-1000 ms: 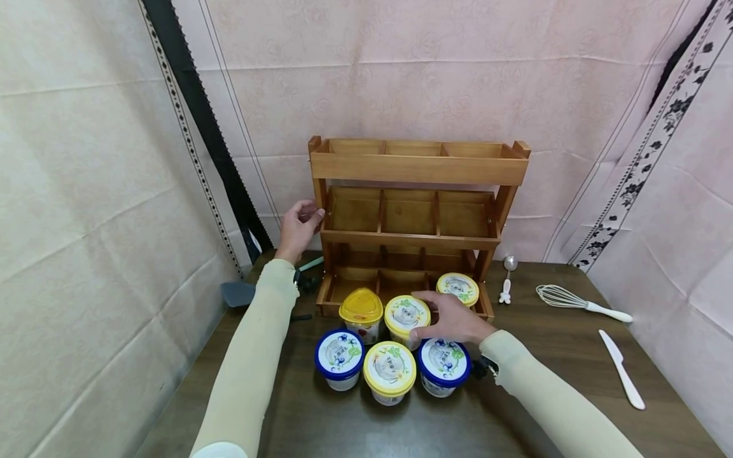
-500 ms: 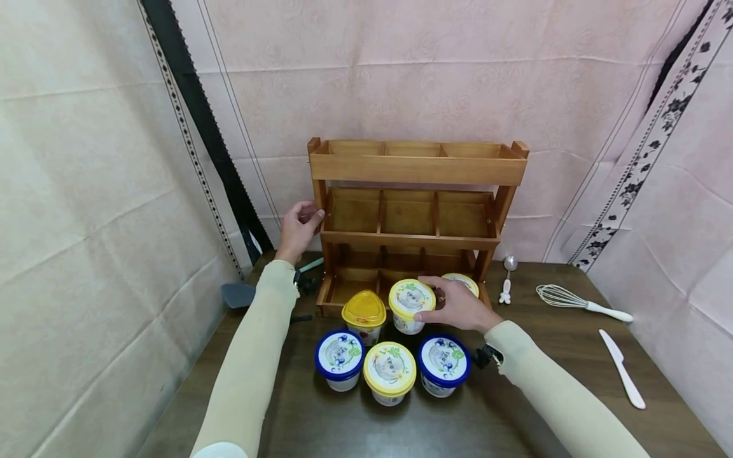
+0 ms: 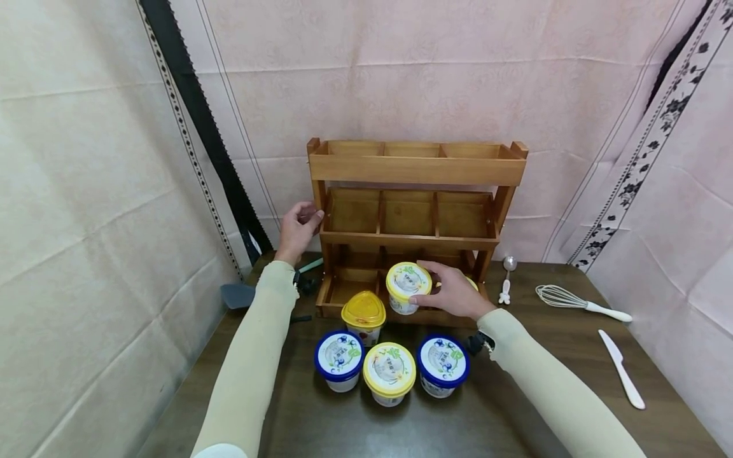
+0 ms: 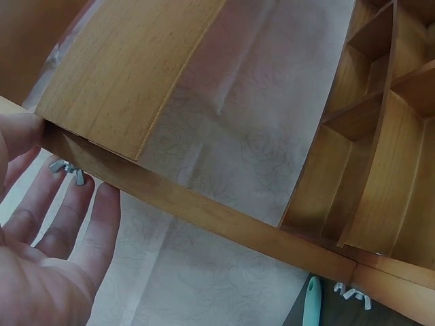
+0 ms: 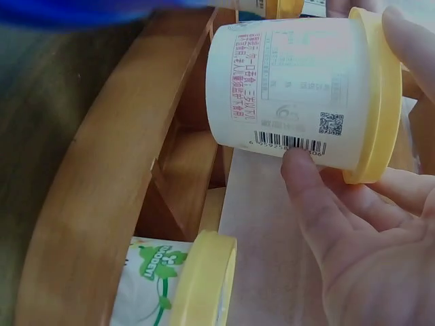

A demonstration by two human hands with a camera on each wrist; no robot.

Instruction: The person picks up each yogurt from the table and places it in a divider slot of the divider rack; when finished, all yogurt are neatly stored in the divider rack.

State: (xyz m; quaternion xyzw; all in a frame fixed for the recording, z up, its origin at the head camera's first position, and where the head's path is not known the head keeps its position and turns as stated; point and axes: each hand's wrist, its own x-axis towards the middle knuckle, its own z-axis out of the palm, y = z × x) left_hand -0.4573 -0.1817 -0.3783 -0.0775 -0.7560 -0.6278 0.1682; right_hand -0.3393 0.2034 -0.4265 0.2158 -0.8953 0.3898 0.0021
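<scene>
My right hand [image 3: 455, 292] grips a white tub with a yellow lid [image 3: 405, 289], thumb on one side and fingers on the other. The tub hangs over the lower front tier of a three-tier wooden rack [image 3: 418, 170]. Its barcode side faces the right wrist camera. Another yellow-lidded tub [image 5: 166, 282] stands in the rack's lower right compartment, mostly hidden by my hand in the head view. At the rack's left side, my left hand [image 3: 298, 232] holds the upright post [image 4: 204, 214] between thumb and fingers, beside a wing nut [image 4: 68, 170].
In front of the rack stand two blue-lidded tubs [image 3: 340, 356], a yellow-lidded tub [image 3: 390, 369] and one with a raised yellow lid [image 3: 364, 310]. A spoon [image 3: 508, 278], a whisk [image 3: 578, 304] and a knife [image 3: 622, 370] lie right. A grey spatula [image 3: 237, 294] lies left.
My right hand has raised the yellow-lidded tub from among the others and carried it away from me, over the rack's lower tier. The left hand stays at the post.
</scene>
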